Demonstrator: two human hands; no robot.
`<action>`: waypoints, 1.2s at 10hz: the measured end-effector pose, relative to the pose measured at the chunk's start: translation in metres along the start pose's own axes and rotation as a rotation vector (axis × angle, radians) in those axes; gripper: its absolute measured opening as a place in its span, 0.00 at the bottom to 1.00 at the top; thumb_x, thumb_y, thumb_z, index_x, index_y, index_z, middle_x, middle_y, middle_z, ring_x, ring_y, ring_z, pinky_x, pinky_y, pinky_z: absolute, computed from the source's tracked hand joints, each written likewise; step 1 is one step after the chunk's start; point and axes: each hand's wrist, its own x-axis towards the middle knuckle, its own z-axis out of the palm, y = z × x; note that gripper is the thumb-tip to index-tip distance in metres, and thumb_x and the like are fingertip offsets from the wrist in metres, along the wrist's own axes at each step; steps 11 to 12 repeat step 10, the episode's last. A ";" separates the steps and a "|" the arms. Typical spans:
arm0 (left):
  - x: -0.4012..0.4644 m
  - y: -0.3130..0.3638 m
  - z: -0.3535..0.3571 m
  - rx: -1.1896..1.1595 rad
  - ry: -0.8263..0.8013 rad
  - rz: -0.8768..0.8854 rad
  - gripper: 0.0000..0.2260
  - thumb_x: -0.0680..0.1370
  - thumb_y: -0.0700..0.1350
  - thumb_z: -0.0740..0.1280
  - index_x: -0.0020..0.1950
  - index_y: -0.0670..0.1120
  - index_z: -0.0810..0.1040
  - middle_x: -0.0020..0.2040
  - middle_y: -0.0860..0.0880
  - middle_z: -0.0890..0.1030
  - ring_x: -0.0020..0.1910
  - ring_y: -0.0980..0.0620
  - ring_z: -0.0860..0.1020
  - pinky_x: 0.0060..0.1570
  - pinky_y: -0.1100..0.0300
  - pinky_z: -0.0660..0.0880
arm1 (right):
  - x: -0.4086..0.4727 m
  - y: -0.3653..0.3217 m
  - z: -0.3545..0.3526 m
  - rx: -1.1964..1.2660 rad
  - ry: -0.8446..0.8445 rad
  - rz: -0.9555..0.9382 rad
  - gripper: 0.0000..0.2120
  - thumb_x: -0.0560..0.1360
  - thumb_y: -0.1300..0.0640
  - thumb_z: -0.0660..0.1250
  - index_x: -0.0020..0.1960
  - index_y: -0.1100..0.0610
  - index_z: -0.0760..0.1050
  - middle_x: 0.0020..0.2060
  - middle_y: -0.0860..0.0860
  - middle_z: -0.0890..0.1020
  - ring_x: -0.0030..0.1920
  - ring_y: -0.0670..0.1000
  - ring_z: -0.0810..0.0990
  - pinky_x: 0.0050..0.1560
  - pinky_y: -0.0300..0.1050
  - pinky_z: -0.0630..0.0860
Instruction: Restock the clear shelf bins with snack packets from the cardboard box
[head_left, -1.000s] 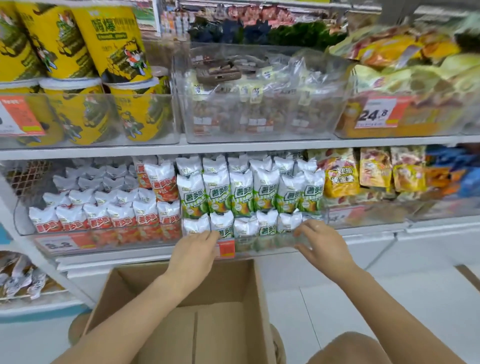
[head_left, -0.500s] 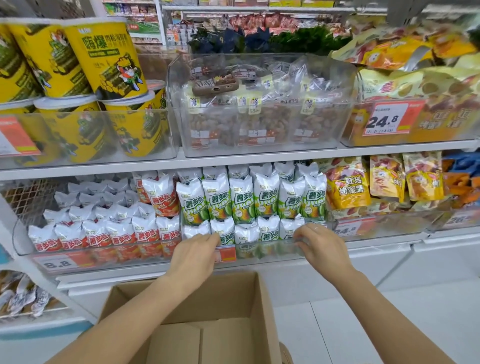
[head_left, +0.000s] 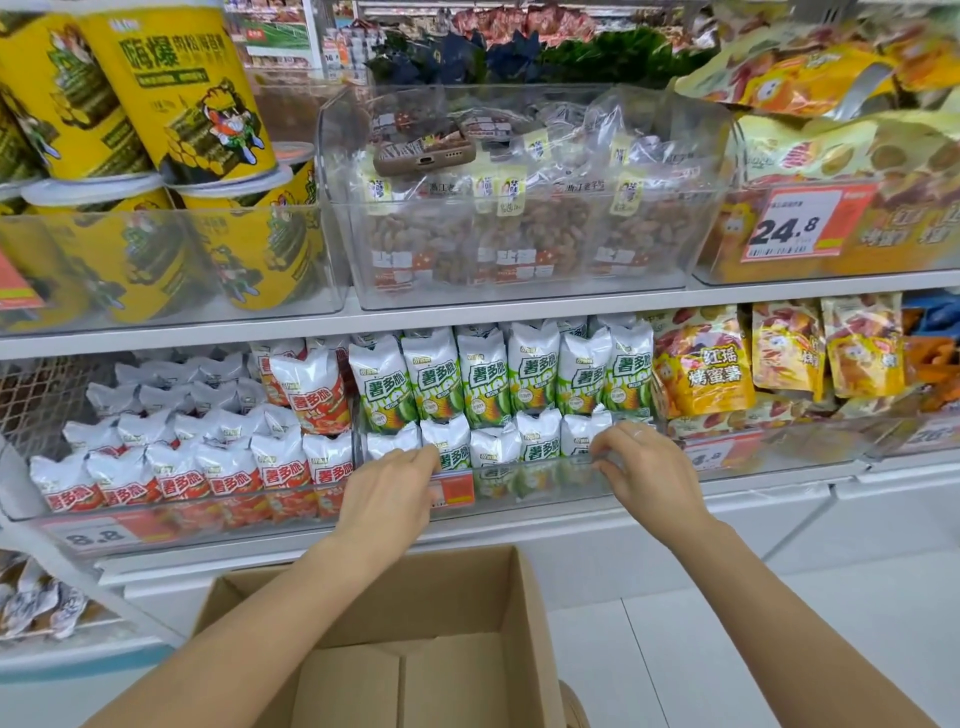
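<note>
1. Currently both hands sit at the front rim of the clear bin (head_left: 545, 480) holding green snack packets (head_left: 485, 382).
2. Left hand (head_left: 387, 491): fingers curled over the rim, touching a front-row packet; whether it pinches one, cannot tell.
3. Right hand (head_left: 647, 467): fingers curled onto the rim.
4. Packets stand upright, just beyond the fingertips.
5. Cardboard box (head_left: 415, 649) below looks empty.

Green snack packets (head_left: 498, 384) fill the clear bin (head_left: 545, 480) up to the shelf above (head_left: 467, 317).
</note>
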 end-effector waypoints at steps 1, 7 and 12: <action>0.006 -0.002 0.002 -0.018 0.021 -0.026 0.13 0.66 0.47 0.79 0.42 0.47 0.76 0.30 0.50 0.78 0.29 0.48 0.76 0.26 0.60 0.61 | 0.004 -0.001 0.006 -0.011 0.007 0.017 0.15 0.60 0.66 0.79 0.41 0.55 0.78 0.35 0.50 0.80 0.36 0.56 0.80 0.30 0.40 0.68; -0.021 -0.005 0.019 -0.095 0.176 0.111 0.15 0.74 0.53 0.67 0.56 0.45 0.79 0.50 0.50 0.81 0.50 0.50 0.78 0.57 0.58 0.70 | -0.009 -0.026 0.019 -0.214 0.018 0.109 0.22 0.54 0.75 0.75 0.44 0.60 0.79 0.39 0.56 0.78 0.38 0.59 0.78 0.28 0.44 0.72; -0.182 -0.044 -0.005 -0.239 0.013 -0.159 0.23 0.80 0.60 0.51 0.60 0.47 0.77 0.56 0.51 0.80 0.56 0.51 0.77 0.60 0.58 0.66 | -0.104 -0.100 0.003 0.061 -0.141 0.439 0.20 0.69 0.64 0.71 0.61 0.59 0.75 0.55 0.55 0.78 0.54 0.58 0.76 0.48 0.48 0.75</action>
